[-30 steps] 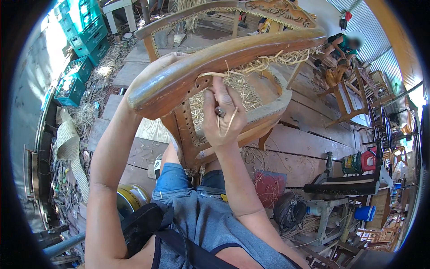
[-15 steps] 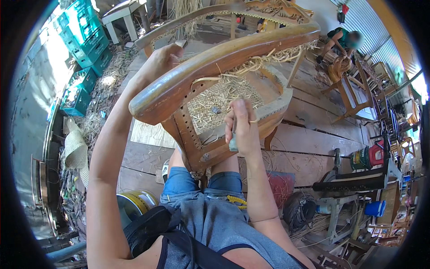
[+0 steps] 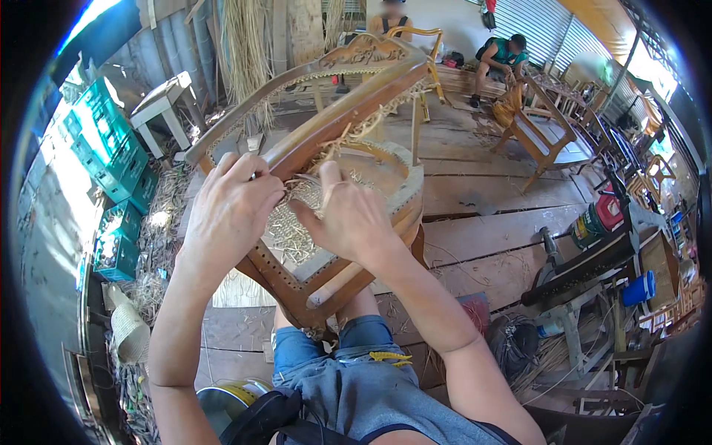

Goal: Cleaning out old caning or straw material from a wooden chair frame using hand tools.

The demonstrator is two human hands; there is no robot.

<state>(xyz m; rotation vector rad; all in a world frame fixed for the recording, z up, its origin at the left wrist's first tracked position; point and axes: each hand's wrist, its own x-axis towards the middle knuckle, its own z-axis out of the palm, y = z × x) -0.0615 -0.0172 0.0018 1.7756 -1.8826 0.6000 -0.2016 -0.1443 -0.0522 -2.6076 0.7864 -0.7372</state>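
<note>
A carved wooden chair frame (image 3: 300,297) with a perforated seat rim leans tilted over my lap. Loose cane scraps lie on its woven cane panel (image 3: 297,233). My left hand (image 3: 233,204) covers the near end of the curved wooden rail (image 3: 348,107), fingers bent closed; a small dark bit shows between them, too little to name. Close beside it, my right hand (image 3: 352,219) is over the panel, thumb and forefinger spread apart near frayed cane strands (image 3: 330,148) below the rail. Its other fingers are hidden, and no tool shows in it.
Green crates (image 3: 111,156) are stacked at left, near a small white table (image 3: 163,107). A metal tin (image 3: 230,400) stands by my left hip. Two people sit at the back, one beside another wooden chair (image 3: 545,141). A black coil (image 3: 512,345) lies at right.
The right hand gripped a tool with a greenish handle; that handle no longer shows. My left hand came back from the far side to the rail's near end. The view shifted up and right.
</note>
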